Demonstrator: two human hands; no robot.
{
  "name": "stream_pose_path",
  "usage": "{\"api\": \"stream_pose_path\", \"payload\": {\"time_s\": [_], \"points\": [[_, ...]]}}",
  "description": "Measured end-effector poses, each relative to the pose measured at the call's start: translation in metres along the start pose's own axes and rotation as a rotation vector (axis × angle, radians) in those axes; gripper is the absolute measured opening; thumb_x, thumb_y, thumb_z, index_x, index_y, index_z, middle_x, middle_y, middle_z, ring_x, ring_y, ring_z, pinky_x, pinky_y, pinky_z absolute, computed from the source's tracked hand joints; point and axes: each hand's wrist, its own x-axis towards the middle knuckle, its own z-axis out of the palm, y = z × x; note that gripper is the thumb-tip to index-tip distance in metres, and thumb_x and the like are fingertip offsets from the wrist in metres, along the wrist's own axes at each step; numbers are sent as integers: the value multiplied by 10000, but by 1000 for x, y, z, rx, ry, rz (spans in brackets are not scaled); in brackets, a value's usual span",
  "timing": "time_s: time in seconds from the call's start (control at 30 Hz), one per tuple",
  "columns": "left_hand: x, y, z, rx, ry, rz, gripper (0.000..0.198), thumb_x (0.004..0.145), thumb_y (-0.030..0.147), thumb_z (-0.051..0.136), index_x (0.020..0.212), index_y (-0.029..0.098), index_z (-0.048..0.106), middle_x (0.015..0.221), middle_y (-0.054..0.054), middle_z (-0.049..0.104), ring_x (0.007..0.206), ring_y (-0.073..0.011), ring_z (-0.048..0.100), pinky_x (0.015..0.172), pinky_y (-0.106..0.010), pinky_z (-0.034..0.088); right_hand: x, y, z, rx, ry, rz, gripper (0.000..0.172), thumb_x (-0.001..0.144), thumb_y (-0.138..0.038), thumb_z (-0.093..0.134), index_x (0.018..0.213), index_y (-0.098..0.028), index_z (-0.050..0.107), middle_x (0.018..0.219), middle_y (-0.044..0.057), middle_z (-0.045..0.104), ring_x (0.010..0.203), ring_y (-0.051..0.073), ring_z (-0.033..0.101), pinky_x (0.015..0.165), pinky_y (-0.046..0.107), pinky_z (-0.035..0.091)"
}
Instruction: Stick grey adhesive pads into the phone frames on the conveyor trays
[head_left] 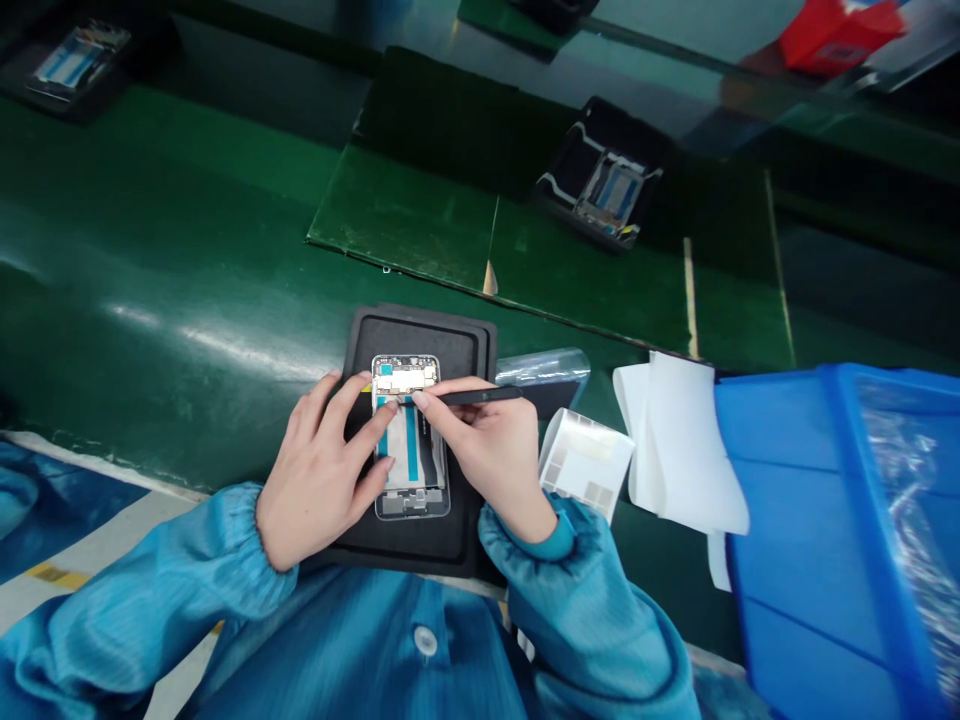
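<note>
An opened smartphone [405, 440], its circuit board and battery with blue strips showing, lies on a black tray [450, 540] in front of me. My left hand [322, 465] rests at its left side, fingers spread, index fingertip and thumb touching the phone. Between the thumb and fingers of my right hand [491, 440] is a slim black tweezers-like tool [484, 396]. Its tip points left, at the lower edge of the board near my left index finger. Whether the tip touches a part is too small to tell.
To the right are a clear plastic film [555, 368], a white printed sheet [589, 460], white papers [679, 440] and a blue bin [795, 500] holding clear plastic. Beyond, other opened phones sit in black trays [585, 150] on the green bench [187, 250]. A red box [840, 40] stands far right.
</note>
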Motion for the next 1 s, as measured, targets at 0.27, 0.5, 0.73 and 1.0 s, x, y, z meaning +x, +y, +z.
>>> {"api": "stream_pose_path", "payload": {"time_s": [0.27, 0.5, 0.73, 1.0], "points": [[4, 2, -2, 95, -38, 36, 449, 945, 318, 524, 1367, 171, 561, 1483, -156, 466, 1396, -411, 353, 1089, -603, 383, 1, -1, -4, 34, 49, -13, 148, 806, -336, 763, 808, -188, 750, 796, 45, 776, 646, 177, 719, 600, 271, 593], [10, -2, -4, 132, -65, 52, 475, 935, 365, 553, 1385, 214, 555, 1401, -150, 516, 1338, -398, 409, 1091, -599, 385, -3, -15, -22, 19, 142, -45, 124, 782, -301, 784, 765, -184, 746, 743, 32, 760, 635, 178, 709, 576, 271, 593], [3, -12, -6, 95, -74, 121, 468, 961, 438, 528, 1362, 201, 578, 1459, -151, 478, 1402, -395, 357, 1094, -564, 422, -8, -11, -59, 67, 283, -86, 142, 744, -307, 838, 754, -197, 750, 767, 31, 750, 711, 210, 721, 666, 333, 610], [9, -11, -7, 155, -80, 104, 399, 964, 414, 528, 1304, 222, 611, 1389, -125, 539, 1321, -375, 431, 1070, -561, 432, -2, 40, -108, 203, 384, -81, 181, 735, -347, 859, 812, -217, 760, 669, -11, 684, 609, 170, 647, 621, 335, 546]]}}
